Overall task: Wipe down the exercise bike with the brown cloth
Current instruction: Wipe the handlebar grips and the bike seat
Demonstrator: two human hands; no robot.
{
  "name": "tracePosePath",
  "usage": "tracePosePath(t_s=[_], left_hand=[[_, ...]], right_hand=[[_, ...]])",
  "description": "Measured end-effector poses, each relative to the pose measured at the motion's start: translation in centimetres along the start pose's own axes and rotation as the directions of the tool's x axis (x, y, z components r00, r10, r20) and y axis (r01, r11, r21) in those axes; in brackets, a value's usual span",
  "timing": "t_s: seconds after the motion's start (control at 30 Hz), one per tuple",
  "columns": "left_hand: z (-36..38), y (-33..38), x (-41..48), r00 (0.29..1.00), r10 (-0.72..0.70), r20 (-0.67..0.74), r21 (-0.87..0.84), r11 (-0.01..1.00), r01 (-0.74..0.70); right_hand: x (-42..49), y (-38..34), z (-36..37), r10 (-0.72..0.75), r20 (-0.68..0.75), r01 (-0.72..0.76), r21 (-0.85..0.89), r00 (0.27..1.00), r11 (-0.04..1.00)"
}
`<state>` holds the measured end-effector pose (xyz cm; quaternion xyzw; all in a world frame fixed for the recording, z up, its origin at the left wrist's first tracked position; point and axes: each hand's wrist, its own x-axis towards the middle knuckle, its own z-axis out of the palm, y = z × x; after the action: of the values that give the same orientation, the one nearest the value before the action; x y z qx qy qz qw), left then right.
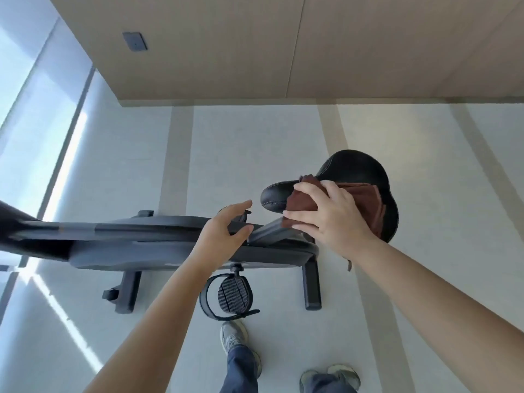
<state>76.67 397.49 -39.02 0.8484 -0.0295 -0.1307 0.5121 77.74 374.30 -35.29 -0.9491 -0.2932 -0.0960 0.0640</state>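
Pressure first: with right hand (326, 219) spread flat on brown cloth (363, 199), draped over the near edge of the saddle (354, 165), wipe evenly nose to rear, bracing exercise bike (141, 231) with left hand (224, 231), open and empty by the seat post.

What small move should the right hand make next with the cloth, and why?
Probably slide the cloth toward the nose of the saddle. The right hand presses it flat on the saddle's middle, while the nose lies bare and is likely not yet wiped.
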Motion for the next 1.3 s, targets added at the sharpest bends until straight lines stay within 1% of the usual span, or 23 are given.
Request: tracePosePath(t_s=[0.07,0.17,0.2,0.3,0.37,0.43,0.5,0.57,0.63,0.67,0.73,0.77,0.8,0.83,0.87,0.9,0.93,0.97,1.07,1.13,1.2,1.23,1.3], left_hand=[[0.2,-0.2,-0.9,0.999,-0.017,-0.044,-0.036,0.999,0.016],[1.0,-0.3,-1.5,0.992,-0.049,-0.117,-0.089,0.995,0.039],[1.6,-0.1,-1.6,0.989,-0.057,-0.134,-0.103,0.994,0.043],[3.6,1.2,-1.9,0.988,-0.04,-0.151,-0.112,0.993,0.023],[4.7,2.1,-2.3,0.991,0.014,-0.135,-0.089,0.996,-0.026],[5.0,2.7,-2.2,0.986,0.08,-0.148,-0.031,0.996,-0.086],[4.8,3.2,-1.8,0.975,0.125,-0.185,0.054,0.992,-0.117],[4.6,3.8,-1.4,0.967,0.13,-0.22,0.099,0.989,-0.11],[4.9,4.6,-0.9,0.965,0.152,-0.212,0.127,0.984,-0.127],[5.3,5.2,-0.7,0.968,0.174,-0.181,0.153,0.977,-0.147],[5.8,6.1,-0.3,0.973,0.205,-0.107,0.228,0.958,-0.177],[6.0,6.3,0.0,0.974,0.211,-0.076,0.274,0.944,-0.183],[6.0,6.4,0.5,0.975,0.215,-0.054,0.32,0.929,-0.187],[5.9,6.5,1.2,0.975,0.217,-0.039,0.361,0.913,-0.189],[5.9,6.5,1.9,0.976,0.217,-0.028,0.394,0.9,-0.188],[5.9,6.6,2.6,0.976,0.216,-0.012,0.421,0.887,-0.191],[6.0,6.6,3.3,0.976,0.216,0.014,0.445,0.873,-0.2],[6.1,6.7,3.9,0.974,0.22,0.047,0.474,0.854,-0.215],[6.7,6.8,5.4,0.961,0.251,0.112,0.551,0.79,-0.27],[6.7,6.8,6.2,0.958,0.27,0.093,0.55,0.788,-0.275],[6.6,6.8,6.6,0.961,0.267,0.071,0.528,0.807,-0.263],[6.5,6.7,6.8,0.96,0.272,0.062,0.512,0.817,-0.264],[6.5,6.5,6.9,0.958,0.283,0.047,0.481,0.834,-0.27]], right_hand=[[1.1,-0.7,-0.3,-0.005,0.023,0.004,0.042,1.0,0.999],[-0.5,0.8,-0.9,-0.08,0.101,0.08,0.006,0.992,0.997],[-1.7,1.6,-1.3,-0.076,0.119,0.078,-0.008,0.99,0.997],[-4.1,2.7,-2.3,0.004,0.12,-0.006,0.012,0.993,1.0],[-3.3,2.0,-2.2,0.036,0.11,-0.038,0.013,0.993,0.999],[-1.7,1.2,-1.8,0.045,0.111,-0.046,0.005,0.993,0.999],[-1.6,1.3,-1.7,-0.01,0.099,0.011,-0.009,0.995,1.0],[-3.4,2.6,-2.0,-0.082,0.076,0.081,0.011,0.994,0.997],[-5.7,3.7,-2.4,-0.091,0.057,0.087,0.062,0.994,0.994],[-6.6,3.8,-2.5,-0.075,0.05,0.071,0.078,0.996,0.994],[-7.0,3.7,-2.3,-0.031,0.036,0.027,0.102,0.999,0.994],[-6.4,3.8,-2.2,0.026,0.02,-0.028,0.131,0.999,0.991],[-5.2,3.9,-2.2,0.124,-0.006,-0.121,0.178,0.992,0.977],[-3.8,4.3,-2.3,0.248,-0.034,-0.234,0.232,0.968,0.944],[-2.4,4.8,-2.3,0.367,-0.047,-0.342,0.265,0.929,0.902],[-1.4,5.2,-2.2,0.465,-0.05,-0.437,0.264,0.884,0.86],[-0.8,5.4,-2.0,0.526,-0.05,-0.503,0.229,0.849,0.834],[-1.0,5.3,-1.7,0.542,-0.056,-0.526,0.18,0.838,0.831],[-4.3,3.6,-1.2,0.495,-0.124,-0.488,0.086,0.86,0.869],[-6.6,2.4,-1.1,0.481,-0.156,-0.481,0.041,0.863,0.876],[-6.3,2.4,-0.9,0.489,-0.159,-0.496,-0.006,0.858,0.869],[-5.1,2.8,-0.9,0.517,-0.152,-0.524,-0.005,0.842,0.852],[-2.1,3.7,-1.2,0.605,-0.11,-0.607,0.025,0.788,0.795]])
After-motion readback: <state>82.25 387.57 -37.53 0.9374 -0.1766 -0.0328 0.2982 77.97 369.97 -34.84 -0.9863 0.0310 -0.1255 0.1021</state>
